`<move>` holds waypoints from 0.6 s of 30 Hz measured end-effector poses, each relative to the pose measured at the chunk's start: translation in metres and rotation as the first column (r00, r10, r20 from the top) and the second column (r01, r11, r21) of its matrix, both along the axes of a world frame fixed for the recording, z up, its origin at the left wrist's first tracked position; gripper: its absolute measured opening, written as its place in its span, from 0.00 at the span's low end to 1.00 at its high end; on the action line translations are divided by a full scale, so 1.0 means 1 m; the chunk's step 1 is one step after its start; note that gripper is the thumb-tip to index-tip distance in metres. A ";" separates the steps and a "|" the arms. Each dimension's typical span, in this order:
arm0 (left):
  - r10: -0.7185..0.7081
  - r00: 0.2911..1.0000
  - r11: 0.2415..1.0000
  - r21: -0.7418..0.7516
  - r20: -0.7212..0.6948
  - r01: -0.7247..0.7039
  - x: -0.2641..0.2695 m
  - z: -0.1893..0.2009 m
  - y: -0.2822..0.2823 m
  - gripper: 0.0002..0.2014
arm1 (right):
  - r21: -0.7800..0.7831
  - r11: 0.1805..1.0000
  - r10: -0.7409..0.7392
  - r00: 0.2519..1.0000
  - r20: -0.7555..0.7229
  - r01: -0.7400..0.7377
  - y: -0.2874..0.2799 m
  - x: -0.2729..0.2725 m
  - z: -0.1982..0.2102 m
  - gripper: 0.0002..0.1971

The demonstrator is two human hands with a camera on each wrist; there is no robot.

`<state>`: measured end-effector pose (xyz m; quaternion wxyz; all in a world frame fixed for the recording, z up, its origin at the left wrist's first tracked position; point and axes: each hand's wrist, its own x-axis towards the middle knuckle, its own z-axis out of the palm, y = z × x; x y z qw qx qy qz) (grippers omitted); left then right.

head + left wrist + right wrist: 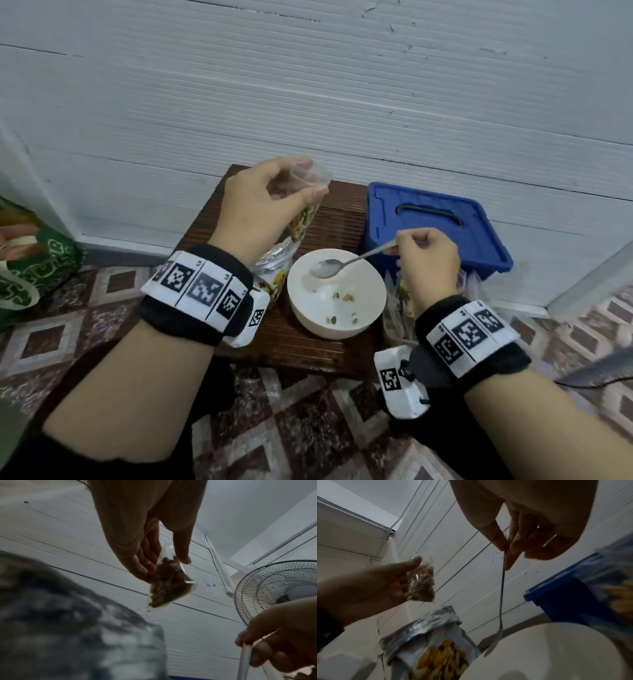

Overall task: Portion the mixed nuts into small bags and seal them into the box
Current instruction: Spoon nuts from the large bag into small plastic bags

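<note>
Pinching filled small bag [303, 209], left hand [263, 205]; right hand [428, 260] grips spoon [346, 263]; filled bags [400, 308] half hidden.

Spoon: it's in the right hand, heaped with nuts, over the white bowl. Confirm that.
Not quite. The spoon is empty, not heaped; the head view shows its bare scoop. The rest stands: the right hand holds it over the white bowl, where a few nuts lie.

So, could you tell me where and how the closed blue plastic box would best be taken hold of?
Probably by the dark slot handle recessed in the lid of the blue plastic box, coming from above with fingers hooked in. The lid is shut and flat, facing up, and the right hand, holding the metal spoon, partly covers the near edge.
</note>
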<state>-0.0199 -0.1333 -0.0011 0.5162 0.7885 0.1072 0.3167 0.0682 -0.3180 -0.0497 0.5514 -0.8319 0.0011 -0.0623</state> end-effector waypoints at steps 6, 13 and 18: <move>-0.117 0.993 0.993 0.006 -0.011 0.117 0.007 -0.011 -0.025 0.17 | 0.141 0.982 0.152 0.967 -0.205 -0.124 -0.005 -0.019 -0.024 0.04; -0.146 0.988 0.988 0.044 -0.052 0.149 0.014 -0.025 -0.036 0.20 | 0.156 0.963 0.255 0.935 -0.247 -0.222 -0.003 -0.028 -0.026 0.06; -0.172 0.982 0.984 0.028 -0.076 0.174 0.018 -0.033 -0.042 0.20 | 0.010 0.949 0.304 0.908 -0.290 -0.314 -0.007 -0.038 -0.030 0.08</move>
